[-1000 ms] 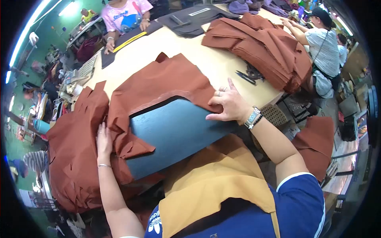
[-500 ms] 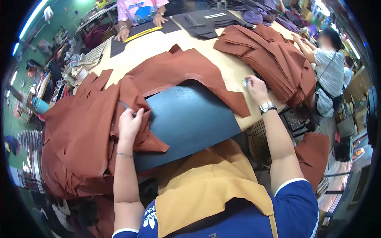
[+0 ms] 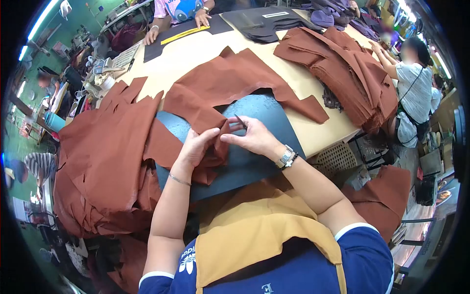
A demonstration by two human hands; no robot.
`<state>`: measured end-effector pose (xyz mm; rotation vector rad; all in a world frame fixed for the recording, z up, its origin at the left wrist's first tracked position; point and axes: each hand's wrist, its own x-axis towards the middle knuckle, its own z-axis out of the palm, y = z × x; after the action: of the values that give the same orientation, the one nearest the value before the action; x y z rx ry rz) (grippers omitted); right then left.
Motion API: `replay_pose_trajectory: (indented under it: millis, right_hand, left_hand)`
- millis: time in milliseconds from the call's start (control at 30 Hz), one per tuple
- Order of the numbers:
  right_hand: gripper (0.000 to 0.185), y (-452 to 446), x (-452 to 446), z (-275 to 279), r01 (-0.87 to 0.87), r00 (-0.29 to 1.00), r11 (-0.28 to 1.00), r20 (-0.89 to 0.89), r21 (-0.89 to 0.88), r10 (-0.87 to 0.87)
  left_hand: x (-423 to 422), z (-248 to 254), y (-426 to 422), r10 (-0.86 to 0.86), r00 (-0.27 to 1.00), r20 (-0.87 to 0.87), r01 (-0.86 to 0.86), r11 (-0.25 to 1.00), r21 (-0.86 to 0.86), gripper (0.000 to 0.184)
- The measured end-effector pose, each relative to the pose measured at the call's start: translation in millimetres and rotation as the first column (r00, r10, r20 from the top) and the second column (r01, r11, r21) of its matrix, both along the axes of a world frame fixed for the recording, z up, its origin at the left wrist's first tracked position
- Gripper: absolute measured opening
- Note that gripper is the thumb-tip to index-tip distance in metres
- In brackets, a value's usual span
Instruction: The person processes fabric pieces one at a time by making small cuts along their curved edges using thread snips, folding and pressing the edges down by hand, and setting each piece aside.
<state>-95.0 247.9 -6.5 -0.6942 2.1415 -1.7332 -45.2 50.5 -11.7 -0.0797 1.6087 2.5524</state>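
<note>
My left hand (image 3: 196, 148) is closed on a folded part of a rust-brown fabric piece (image 3: 203, 109), over a dark blue-black board (image 3: 267, 164). Facing it, my right hand (image 3: 258, 138) has its thumb at the same gathered fold. A thin dark pointed tool (image 3: 240, 121) sticks up from between the right fingers; its kind is hard to make out. The fabric piece spreads beyond the board in a curved shape. To the left of my left hand, a large heap of brown fabric pieces (image 3: 105, 152) hangs over the table edge.
A stack of brown cut pieces (image 3: 342, 78) lies at the right. Across the pale table (image 3: 264, 56), a person's hands (image 3: 202, 18) rest by a yellow strip (image 3: 183, 34) on dark fabric. Dark stacked panels (image 3: 267, 27) lie beside it. Another person (image 3: 413, 83) stands at the far right.
My right hand has come in from the right to meet my left hand. My left hand has moved right with the brown fabric, pulling a fold over the board. My view has shifted slightly.
</note>
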Motion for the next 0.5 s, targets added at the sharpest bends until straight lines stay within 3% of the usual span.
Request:
replay_pose_trajectory:
  millis: [33, 100, 133, 167, 267, 300, 400, 433, 467, 500]
  right_hand:
    - [0.051, -2.0, 3.6, 2.0, -0.043, 0.991, 0.999, 0.126, -0.016, 0.045]
    - [0.044, -4.4, 10.5, 9.2, -0.124, 0.921, 0.991, 0.364, -0.058, 0.137]
    - [0.041, -4.0, 11.9, 5.5, -0.141, 0.917, 0.988, 0.367, -0.066, 0.156]
    - [0.038, -1.6, 12.3, -0.9, -0.156, 0.913, 0.985, 0.369, -0.075, 0.173]
    - [0.033, 7.1, 18.3, -7.2, -0.179, 0.924, 0.981, 0.328, -0.078, 0.195]
    - [0.034, 9.9, 20.8, -8.4, -0.175, 0.934, 0.982, 0.304, -0.07, 0.188]
    - [0.035, 9.6, 31.3, 9.6, -0.109, 0.938, 0.986, 0.316, -0.129, 0.145]
    - [0.035, 8.9, 33.8, 16.5, -0.078, 0.934, 0.984, 0.333, -0.163, 0.129]
    - [0.034, 8.8, 34.8, 12.2, -0.09, 0.941, 0.971, 0.302, -0.22, 0.155]
    - [0.033, 8.1, 35.2, 4.8, -0.106, 0.946, 0.955, 0.267, -0.276, 0.182]
  left_hand:
    - [1.6, 3.8, -4.3, -0.064, 0.998, 0.024, 0.059, 0.983, 0.176, 0.033]
    - [-4.2, -3.4, -14.4, 0.022, 0.992, 0.122, -0.055, 0.961, 0.272, 0.032]
    - [-5.1, 0.0, -16.2, 0.06, 0.983, 0.174, -0.114, 0.942, 0.316, 0.032]
    - [-2.5, 5.3, -20.7, -0.037, 0.985, 0.171, -0.046, 0.887, 0.459, 0.025]
    - [-1.9, 17.6, -13.7, 0.132, 0.929, 0.347, -0.249, 0.915, 0.318, 0.026]
    - [-4.3, 19.0, -10.3, 0.115, 0.923, 0.368, -0.2, 0.959, 0.202, 0.027]
    - [-2.2, 10.9, -9.5, -0.026, 0.948, 0.318, -0.055, 0.968, 0.244, 0.026]
    - [2.5, 19.9, 2.8, -0.068, 0.969, 0.238, -0.014, 0.945, 0.327, 0.028]
    - [8.2, 26.3, 16.0, 0.008, 0.972, 0.235, -0.089, 0.938, 0.335, 0.031]
    - [10.5, 26.4, 18.4, -0.021, 0.969, 0.247, -0.07, 0.933, 0.352, 0.035]
